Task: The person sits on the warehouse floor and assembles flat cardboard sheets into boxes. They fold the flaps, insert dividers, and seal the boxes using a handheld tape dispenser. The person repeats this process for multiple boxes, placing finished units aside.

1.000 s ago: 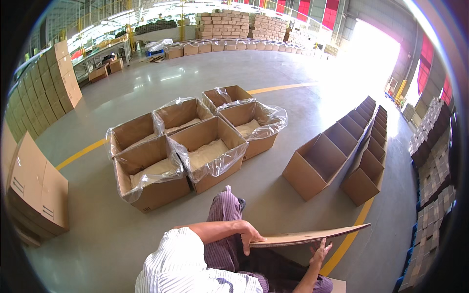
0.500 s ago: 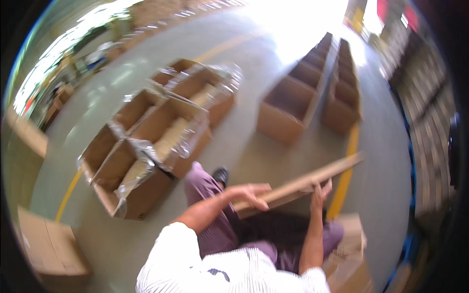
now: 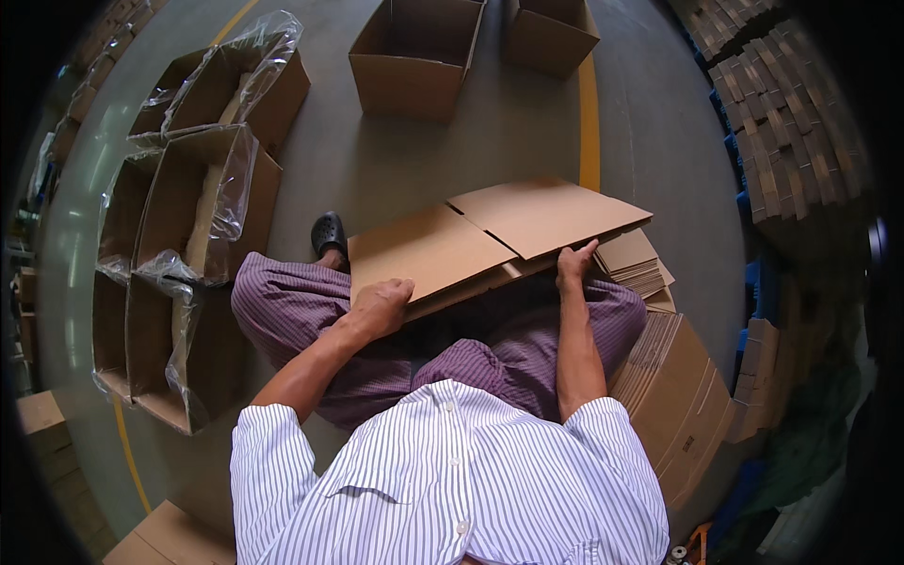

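A flattened cardboard box (image 3: 546, 215) is held across my lap, its slotted flaps facing up. My left hand (image 3: 381, 306) closes round its near left edge, with the fingers partly under the board. On the near right edge, my right hand (image 3: 574, 265) grips the same box, the thumb side up along the rim. A slim gap shows between the layers at the near edge. Just beyond the box's left end, my foot wears a dark clog (image 3: 329, 235).
Plastic-lined open boxes (image 3: 209, 179) stand together at the left. Ahead are open unlined boxes (image 3: 405, 85) beside a yellow floor line (image 3: 589, 132). Flattened cartons (image 3: 669, 405) lean in a stack by my right knee. Stacked cardboard (image 3: 791, 122) stands on blue pallets at the far right.
The flattened box has turned from edge-on to flat, its broad face now up and nearer my lap. My left hand has shifted left along it. The view has swung downward and right.
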`<state>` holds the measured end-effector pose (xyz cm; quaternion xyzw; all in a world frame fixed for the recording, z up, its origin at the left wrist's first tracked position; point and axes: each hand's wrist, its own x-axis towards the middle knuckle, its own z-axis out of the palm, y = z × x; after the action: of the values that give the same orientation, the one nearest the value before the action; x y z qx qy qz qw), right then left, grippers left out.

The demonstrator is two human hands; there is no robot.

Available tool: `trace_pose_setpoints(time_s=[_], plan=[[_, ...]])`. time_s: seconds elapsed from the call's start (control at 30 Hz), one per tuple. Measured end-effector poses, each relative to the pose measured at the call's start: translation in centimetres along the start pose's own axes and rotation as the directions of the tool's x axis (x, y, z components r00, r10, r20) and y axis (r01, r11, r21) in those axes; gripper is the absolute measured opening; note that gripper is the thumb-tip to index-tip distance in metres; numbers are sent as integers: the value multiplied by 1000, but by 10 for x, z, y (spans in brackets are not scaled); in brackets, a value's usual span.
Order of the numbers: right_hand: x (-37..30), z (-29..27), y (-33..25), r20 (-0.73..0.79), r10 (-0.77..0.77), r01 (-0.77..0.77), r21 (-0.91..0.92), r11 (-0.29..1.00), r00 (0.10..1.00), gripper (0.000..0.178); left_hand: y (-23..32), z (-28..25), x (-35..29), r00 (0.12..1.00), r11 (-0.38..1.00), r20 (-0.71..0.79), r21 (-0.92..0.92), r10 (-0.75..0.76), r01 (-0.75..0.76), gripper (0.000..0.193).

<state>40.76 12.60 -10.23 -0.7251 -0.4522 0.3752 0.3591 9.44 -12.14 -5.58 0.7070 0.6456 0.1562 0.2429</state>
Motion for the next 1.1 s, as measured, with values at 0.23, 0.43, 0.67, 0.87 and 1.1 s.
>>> trace_pose_setpoints(time_s=[0.23, 0.43, 0.67, 0.87, 1.1], plan=[[-33, -10, -41, 225, -339, 162, 563, 811, 914, 74, -38, -71, 39, 945, 997, -324, 30, -52, 65, 15], [-16, 8, -3, 474, -162, -12, 343, 939, 866, 75, -105, -155, 83, 970, 953, -135, -257, -201, 161, 21], [-17, 5, 17, 617, -141, 53, 160, 986, 774, 69, -119, -168, 118, 980, 943, -10, -272, -201, 191, 17], [-23, 6, -11, 554, -152, -79, 369, 926, 818, 73, -98, -125, 67, 982, 915, 12, -363, -187, 178, 18], [106, 8, 24, 140, -408, 274, 545, 792, 902, 59, -31, -50, 47, 992, 967, -1, 225, 124, -121, 32]])
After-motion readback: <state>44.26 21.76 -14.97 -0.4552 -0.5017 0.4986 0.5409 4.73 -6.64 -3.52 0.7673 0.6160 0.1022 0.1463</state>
